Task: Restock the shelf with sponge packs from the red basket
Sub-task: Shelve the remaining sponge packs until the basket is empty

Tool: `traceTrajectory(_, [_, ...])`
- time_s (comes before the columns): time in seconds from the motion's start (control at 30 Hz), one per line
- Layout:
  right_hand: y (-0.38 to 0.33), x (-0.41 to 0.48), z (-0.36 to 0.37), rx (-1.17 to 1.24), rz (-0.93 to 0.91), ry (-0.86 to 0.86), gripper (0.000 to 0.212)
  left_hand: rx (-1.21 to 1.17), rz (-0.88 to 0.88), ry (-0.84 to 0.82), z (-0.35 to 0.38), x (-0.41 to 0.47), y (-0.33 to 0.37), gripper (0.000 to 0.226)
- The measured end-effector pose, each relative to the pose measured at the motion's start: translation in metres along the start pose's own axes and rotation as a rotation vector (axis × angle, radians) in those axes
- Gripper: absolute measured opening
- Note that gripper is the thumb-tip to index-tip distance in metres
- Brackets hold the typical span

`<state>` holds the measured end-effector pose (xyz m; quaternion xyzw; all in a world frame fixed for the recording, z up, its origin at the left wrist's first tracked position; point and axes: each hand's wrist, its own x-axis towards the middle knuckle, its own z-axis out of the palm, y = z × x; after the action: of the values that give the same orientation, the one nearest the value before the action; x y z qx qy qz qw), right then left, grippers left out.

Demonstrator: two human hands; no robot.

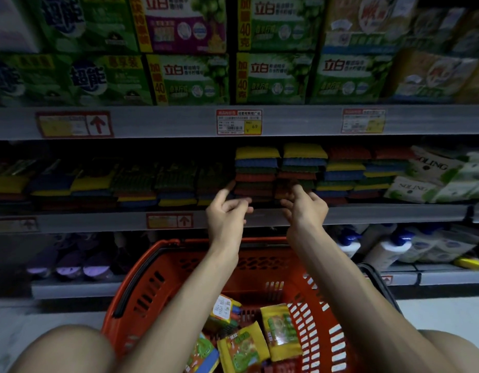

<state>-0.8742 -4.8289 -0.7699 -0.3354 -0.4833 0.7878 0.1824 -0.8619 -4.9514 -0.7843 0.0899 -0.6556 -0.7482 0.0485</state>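
Field notes, mid-restock.

- Red basket [141, 278] sits directly below us, between our knees, against the foot of the shelving. Several sponge packs [280, 332] lie loose in its bottom, yellow-fronted, tipped at odd angles.
- Both arms reach out over the basket's far rim to the sponge shelf [394, 214] above it.
- Left hand [227, 208]: fingers loosely curled, forefinger raised to the lower left side of the tall sponge stack [255, 170]. We see no pack in it.
- Right hand [305, 205]: also loosely curled, at the foot of the neighbouring stack [302, 168]. It looks empty, though that corner is dim and we can't be certain.
- The hands are apart, one on each side of the two tall stacks above the basket's far rim.

Our reading is that we are squaring up packs already placed, not carrying any.

Next, we judge, the hands come down into the basket and grip one of the loose packs. It then has to be turned flat to match the stacks. The lower rows above the basket's left side look the roomier spot.
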Motion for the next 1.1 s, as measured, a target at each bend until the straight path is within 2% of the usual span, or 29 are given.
traceTrajectory(0.1, [0.000,0.006,-0.001,0.006,0.010,0.008,0.036,-0.009,-0.016,0.000,0.001,0.001,0.000,0.053])
traceTrajectory(0.2, [0.001,0.006,-0.001,0.000,0.001,0.020,0.051,-0.008,-0.020,0.000,0.000,0.002,0.001,0.052])
traceTrajectory(0.27, [0.001,0.007,0.000,0.001,-0.004,0.025,0.053,-0.009,-0.023,0.000,0.000,0.002,0.001,0.053])
traceTrajectory(0.43, [0.001,0.014,-0.001,-0.004,-0.001,0.024,0.033,-0.002,-0.028,0.005,0.000,0.004,-0.001,0.056])
traceTrajectory(0.7, [0.000,0.001,-0.009,-0.014,-0.051,-0.001,0.015,0.046,-0.003,0.012,-0.005,-0.003,0.003,0.054])
traceTrajectory(0.9, [-0.007,-0.028,-0.027,-0.102,-0.114,-0.101,0.014,0.121,0.073,-0.070,-0.022,-0.023,0.004,0.033])
traceTrajectory(1.1, [-0.009,-0.059,-0.047,-0.275,-0.216,-0.308,0.019,0.288,0.182,-0.192,-0.048,-0.046,0.015,0.032])
